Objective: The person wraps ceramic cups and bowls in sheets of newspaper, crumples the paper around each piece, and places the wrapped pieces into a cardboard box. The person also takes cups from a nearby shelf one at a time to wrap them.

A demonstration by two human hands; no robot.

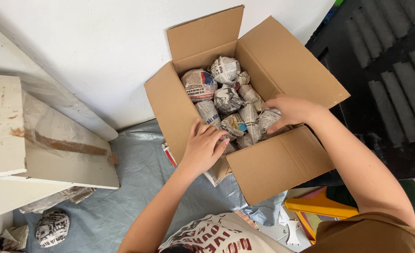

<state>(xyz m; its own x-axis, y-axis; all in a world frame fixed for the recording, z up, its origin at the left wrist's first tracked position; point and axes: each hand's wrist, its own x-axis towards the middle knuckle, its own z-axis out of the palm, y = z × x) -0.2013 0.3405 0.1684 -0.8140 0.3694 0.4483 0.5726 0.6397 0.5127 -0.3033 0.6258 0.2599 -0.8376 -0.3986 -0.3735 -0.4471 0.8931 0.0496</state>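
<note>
My left hand [202, 149] reaches into the open cardboard box [278, 164], fingers spread and resting on the newspaper-wrapped bundles [226, 99] near its front corner — not closed on any one. My right hand [289, 110] curls over a wrapped bundle [267, 119] by the near wall, fingers bent around it — the box sits on grey plastic sheeting [132, 187]

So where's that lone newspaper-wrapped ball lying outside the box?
The round newspaper-wrapped ball lies at lower left on the grey plastic sheet, below the white boards.
</note>
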